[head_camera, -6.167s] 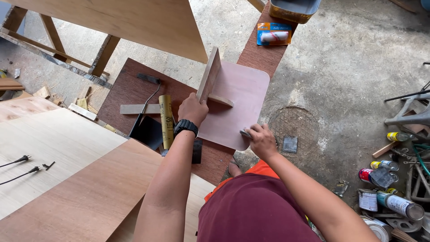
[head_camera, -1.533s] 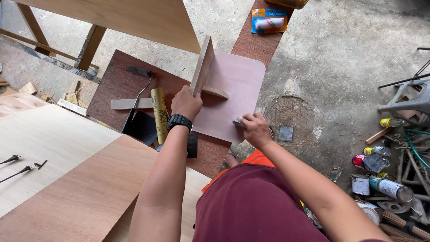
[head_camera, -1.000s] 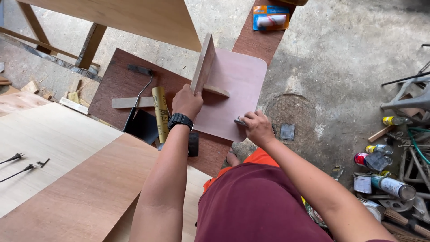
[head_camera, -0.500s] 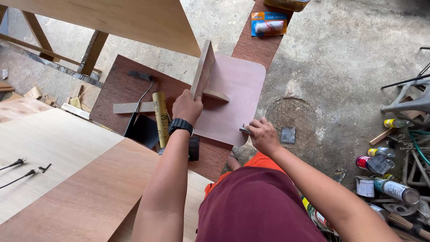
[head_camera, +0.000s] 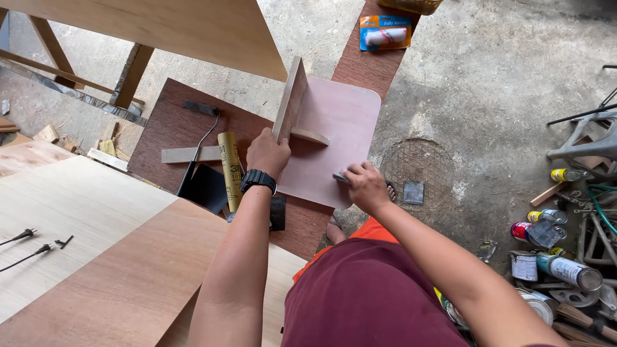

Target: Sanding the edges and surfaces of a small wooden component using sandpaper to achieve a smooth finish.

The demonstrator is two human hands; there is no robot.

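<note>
Plywood panel (head_camera: 340, 122) lies flat — my left hand (head_camera: 267, 153) grips its upright board (head_camera: 290, 99), my right hand (head_camera: 365, 185) clenches a small sanding block (head_camera: 340, 176) at the panel's near edge.

Smooth matt plywood panel (head_camera: 337, 138) lies over a rough concrete floor (head_camera: 488, 83).

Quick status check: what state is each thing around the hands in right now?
Left hand: gripping the upright panel.
Right hand: pressing a small grey piece on the flat panel's edge.
Upright panel: standing on edge.
Flat panel: lying flat.
Yellow roll: rolled up, lying down.
</note>
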